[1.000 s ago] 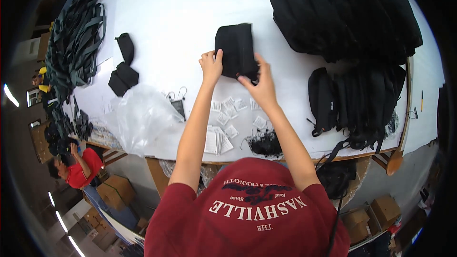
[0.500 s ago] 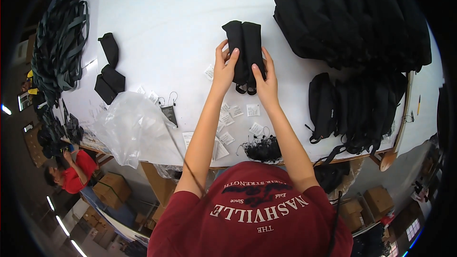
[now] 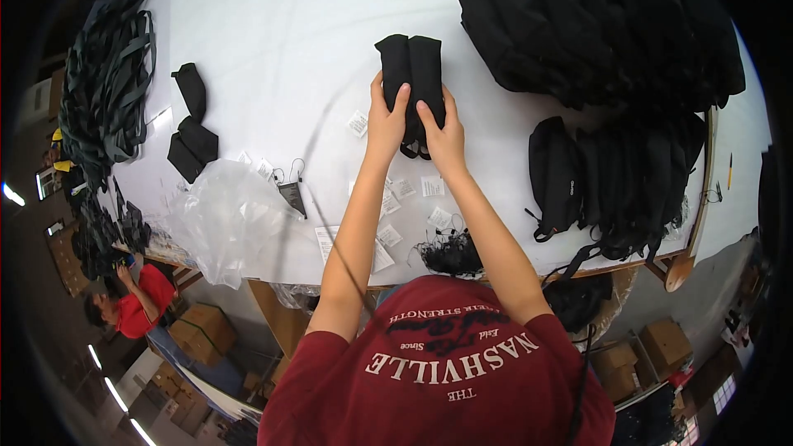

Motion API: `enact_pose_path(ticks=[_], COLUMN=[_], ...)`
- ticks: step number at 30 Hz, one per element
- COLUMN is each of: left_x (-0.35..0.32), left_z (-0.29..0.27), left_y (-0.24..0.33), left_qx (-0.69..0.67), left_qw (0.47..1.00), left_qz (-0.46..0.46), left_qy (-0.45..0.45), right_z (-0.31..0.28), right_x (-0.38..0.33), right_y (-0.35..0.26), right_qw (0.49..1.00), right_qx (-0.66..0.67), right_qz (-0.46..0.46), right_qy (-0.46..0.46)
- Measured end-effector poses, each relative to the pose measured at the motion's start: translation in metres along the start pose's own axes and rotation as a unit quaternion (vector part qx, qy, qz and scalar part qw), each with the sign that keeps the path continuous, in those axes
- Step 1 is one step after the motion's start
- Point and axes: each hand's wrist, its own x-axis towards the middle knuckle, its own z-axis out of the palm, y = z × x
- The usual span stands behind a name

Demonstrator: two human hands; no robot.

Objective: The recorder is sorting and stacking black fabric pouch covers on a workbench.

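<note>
A long black fabric pouch (image 3: 410, 62) with a groove down its middle is held lengthwise over the white table. Whether it is one folded piece or two side by side, I cannot tell. My left hand (image 3: 387, 120) grips its left side, thumb on top. My right hand (image 3: 443, 134) is closed round the right side, its thumb lying across the top as well. Small dark loops (image 3: 414, 150) stick out of the near end, between my wrists. The fingers underneath are hidden. Several white printed tags (image 3: 432, 187) are scattered on the table by my forearms.
A crumpled clear plastic bag (image 3: 227, 223) and black pouches (image 3: 193, 149) lie left, before a heap of dark straps (image 3: 107, 74). Large black bags (image 3: 595, 33) and smaller ones (image 3: 553, 169) crowd the right. Thin black cords (image 3: 450, 254) lie near the front edge.
My right thumb has slid inward and slightly farther up the pouch. Both hands and the pouch appear a little farther left; the whole view has also shifted slightly.
</note>
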Motion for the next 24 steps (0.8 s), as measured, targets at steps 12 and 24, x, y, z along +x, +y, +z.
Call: enact_pose_path(ticks=[12, 24], left_x=[-0.006, -0.010], left_z=[-0.007, 0.013], left_y=[0.013, -0.003], left_qx=[0.134, 0.493], left_qw=[0.988, 0.838], left_qz=[0.070, 0.232], left_qy=[0.017, 0.031], right_z=[-0.013, -0.140], right_x=[-0.004, -0.070], right_y=[-0.007, -0.011], right_qw=[0.996, 0.915], right_qx=[-0.021, -0.358], right_qz=[-0.062, -0.166], right_qy=[-0.066, 0.081])
